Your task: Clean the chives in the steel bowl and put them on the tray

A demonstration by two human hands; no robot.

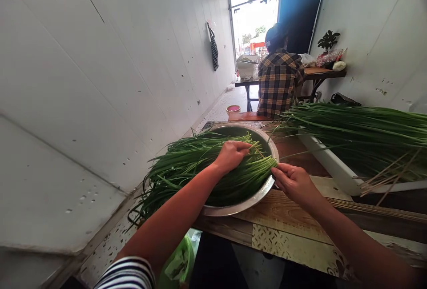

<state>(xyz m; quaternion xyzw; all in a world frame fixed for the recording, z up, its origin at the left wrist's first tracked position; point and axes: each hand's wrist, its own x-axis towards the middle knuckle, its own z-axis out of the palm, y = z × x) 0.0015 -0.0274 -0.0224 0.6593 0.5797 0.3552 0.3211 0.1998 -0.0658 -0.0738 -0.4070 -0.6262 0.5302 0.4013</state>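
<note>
A wide metal basin holds a large heap of garlic chives, their long leaves hanging over its left rim. Over the heap, my left hand is closed, thumb and fingers pinched together near the pale stem ends. A thin strand shows by these fingertips; whether a chive stem or a stick is unclear. At the basin's right rim, my right hand pinches the cut ends of a bunch of chives. The bunch lies across the basin, stems pointing right.
More chives lie over a white tray on the right, with thin wooden skewers on its near side. A green bag-lined bin stands below the patterned table. Ahead, a person in a plaid shirt sits facing away.
</note>
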